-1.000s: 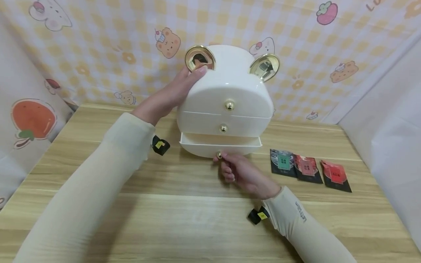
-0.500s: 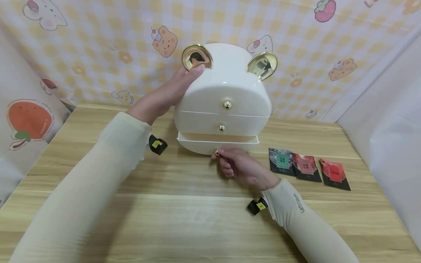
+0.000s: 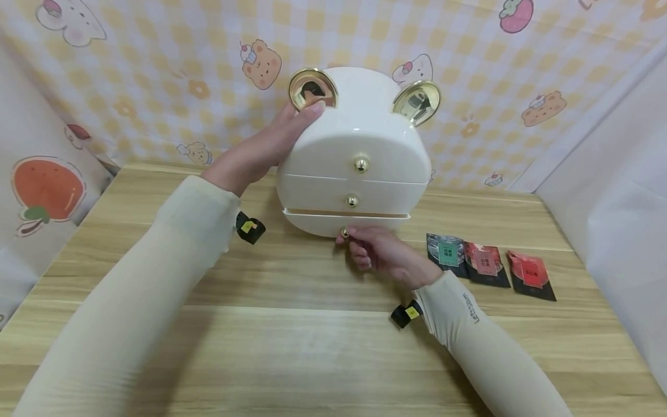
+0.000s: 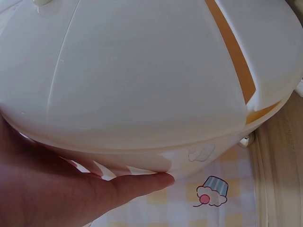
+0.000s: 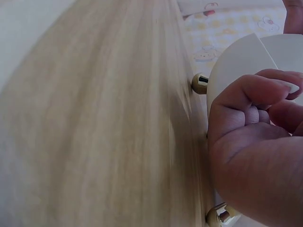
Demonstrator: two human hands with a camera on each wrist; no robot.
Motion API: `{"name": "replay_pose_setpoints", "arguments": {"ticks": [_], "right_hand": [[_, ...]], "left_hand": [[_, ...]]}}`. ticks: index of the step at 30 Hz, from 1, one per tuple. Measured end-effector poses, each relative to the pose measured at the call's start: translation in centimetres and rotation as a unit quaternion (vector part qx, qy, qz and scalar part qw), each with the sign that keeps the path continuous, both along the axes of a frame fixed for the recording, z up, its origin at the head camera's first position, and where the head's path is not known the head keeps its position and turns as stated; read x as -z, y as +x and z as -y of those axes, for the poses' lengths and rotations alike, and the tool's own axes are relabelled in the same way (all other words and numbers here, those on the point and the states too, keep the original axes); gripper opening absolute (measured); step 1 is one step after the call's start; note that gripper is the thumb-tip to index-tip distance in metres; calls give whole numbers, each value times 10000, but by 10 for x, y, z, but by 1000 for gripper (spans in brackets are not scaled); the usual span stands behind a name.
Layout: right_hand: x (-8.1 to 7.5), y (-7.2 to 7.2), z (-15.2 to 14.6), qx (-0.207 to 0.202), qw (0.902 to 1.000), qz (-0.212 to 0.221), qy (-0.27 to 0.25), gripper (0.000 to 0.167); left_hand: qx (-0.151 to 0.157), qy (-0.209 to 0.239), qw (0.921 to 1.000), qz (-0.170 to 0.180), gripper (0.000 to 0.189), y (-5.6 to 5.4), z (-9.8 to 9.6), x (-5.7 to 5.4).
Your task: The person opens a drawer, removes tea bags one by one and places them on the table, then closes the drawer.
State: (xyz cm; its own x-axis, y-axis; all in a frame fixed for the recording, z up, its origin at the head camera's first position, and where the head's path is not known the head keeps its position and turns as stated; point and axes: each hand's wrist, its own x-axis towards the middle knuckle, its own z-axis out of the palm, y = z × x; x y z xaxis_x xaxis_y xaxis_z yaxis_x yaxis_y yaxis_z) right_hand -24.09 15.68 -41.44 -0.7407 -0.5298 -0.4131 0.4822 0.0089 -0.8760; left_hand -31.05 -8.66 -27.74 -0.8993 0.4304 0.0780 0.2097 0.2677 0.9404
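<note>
A white storage box (image 3: 354, 147) with gold round ears and three drawers stands on the table. Its bottom drawer (image 3: 312, 225) sticks out a little, leaving a narrow gap along its top edge. My right hand (image 3: 383, 252) pinches that drawer's gold knob (image 3: 345, 232) between thumb and finger. On the box's upper left side rests my left hand (image 3: 276, 136), its thumb beside the left gold ear (image 3: 312, 88). In the left wrist view, a straight finger (image 4: 142, 183) lies along the box wall; the drawer gap (image 4: 236, 59) shows too. The pinched knob is hidden in the right wrist view.
Three small packets lie on the table right of the box: a green-labelled one (image 3: 448, 253) and two red-labelled ones (image 3: 487, 264), (image 3: 531, 275). A patterned cloth (image 3: 208, 52) hangs behind. Gold ball-shaped parts (image 5: 200, 83) sit at the box's base.
The bottom drawer has slid inward, its gap narrowing, as my right hand moves toward the box with the knob. My left hand stays on the box.
</note>
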Motion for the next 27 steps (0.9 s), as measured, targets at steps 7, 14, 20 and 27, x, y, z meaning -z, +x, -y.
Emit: {"name": "replay_pose_setpoints", "arguments": {"ticks": [7,14,20,27], "right_hand": [[0,-5,-1,-59,10000,-10,-11,29],[-1,-10,-1,-15,10000,75,-36,27],[-2,-13,-2,-8,10000,76,-21,29],[1,-17,-1,-19,10000,34,7,29]], "left_hand": [[22,69,9999,-118,46,-1,-1,0],[57,64,9999,-103,45,-1,-1,1],[-90,-122,9999,46,50,-1,-1,0],[-199,-209,9996,25,53,-1,-2,1]]}}
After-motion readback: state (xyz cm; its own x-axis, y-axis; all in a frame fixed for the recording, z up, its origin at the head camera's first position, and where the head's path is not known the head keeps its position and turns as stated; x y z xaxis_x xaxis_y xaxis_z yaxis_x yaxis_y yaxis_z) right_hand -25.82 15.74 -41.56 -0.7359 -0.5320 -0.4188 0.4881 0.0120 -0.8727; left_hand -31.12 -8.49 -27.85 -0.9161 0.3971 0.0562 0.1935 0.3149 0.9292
